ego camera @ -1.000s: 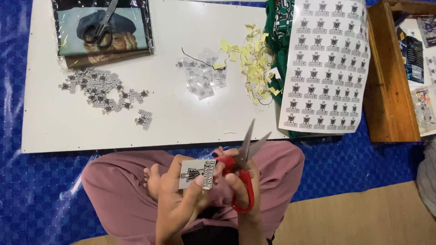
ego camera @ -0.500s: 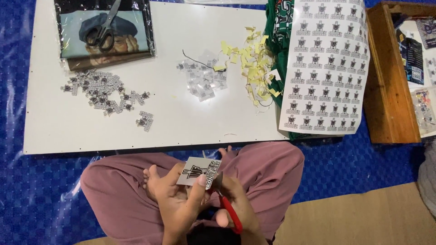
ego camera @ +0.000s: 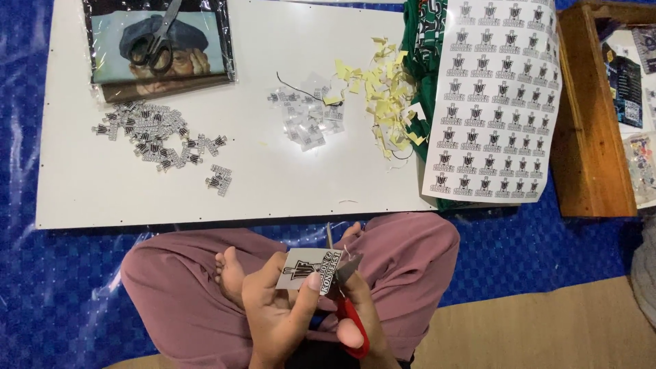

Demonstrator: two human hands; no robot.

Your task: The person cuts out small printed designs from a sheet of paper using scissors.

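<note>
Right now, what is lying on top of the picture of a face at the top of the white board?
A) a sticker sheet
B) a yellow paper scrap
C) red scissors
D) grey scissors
D: a pair of grey scissors rests on the wrapped picture; the red-handled scissors are in the right hand.

Cut stickers [ego camera: 154, 137] lie left on the board [ego camera: 273, 191]; paper scraps [ego camera: 383, 96] centre; sticker sheet [ego camera: 495, 96] right; scissors [ego camera: 158, 41] behind on a packaged picture [ego camera: 205, 48].
</note>
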